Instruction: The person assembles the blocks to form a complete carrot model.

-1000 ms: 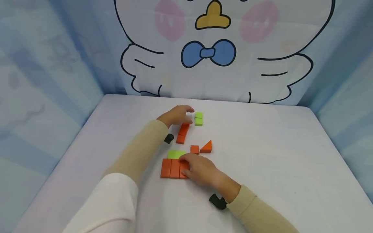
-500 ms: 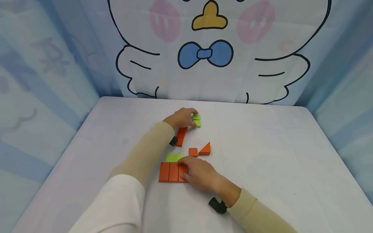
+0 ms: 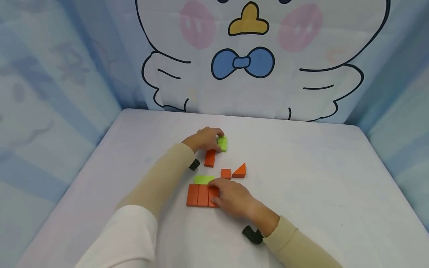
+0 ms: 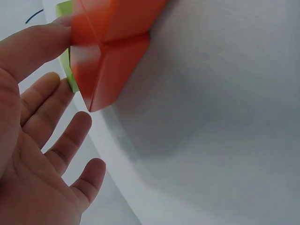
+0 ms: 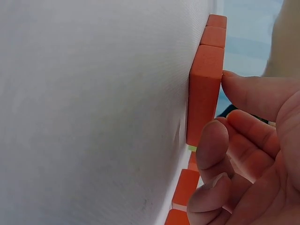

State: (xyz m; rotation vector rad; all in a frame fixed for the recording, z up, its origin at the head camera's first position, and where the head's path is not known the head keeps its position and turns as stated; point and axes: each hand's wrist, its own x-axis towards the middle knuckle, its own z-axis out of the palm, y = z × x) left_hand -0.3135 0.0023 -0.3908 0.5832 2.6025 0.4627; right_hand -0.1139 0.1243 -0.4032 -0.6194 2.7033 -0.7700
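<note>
In the head view my left hand (image 3: 205, 138) pinches two small lime-green blocks (image 3: 222, 143), standing one behind the other, between thumb and fingers. Two red-orange blocks (image 3: 209, 159) lie end to end just on the near side of that hand; in the left wrist view these orange blocks (image 4: 115, 70) partly hide the green ones (image 4: 65, 70). My right hand (image 3: 234, 197) holds the rightmost of three red-orange rectangular blocks (image 3: 197, 195) laid side by side. Its thumb touches this block's (image 5: 204, 93) near edge in the right wrist view. A lime-green block (image 3: 203, 179) sits against their far side.
A small orange square block (image 3: 226, 174) and an orange triangular block (image 3: 239, 171) stand beyond my right hand. White cloth covers the table (image 3: 301, 178). A curtain with a cartoon bird (image 3: 242, 63) hangs behind. Dark straps (image 3: 253, 234) are at both wrists.
My left hand has reached the two green blocks, taken hold of them, and drawn them left and nearer, beside the two orange blocks. My right hand has stayed on the orange block.
</note>
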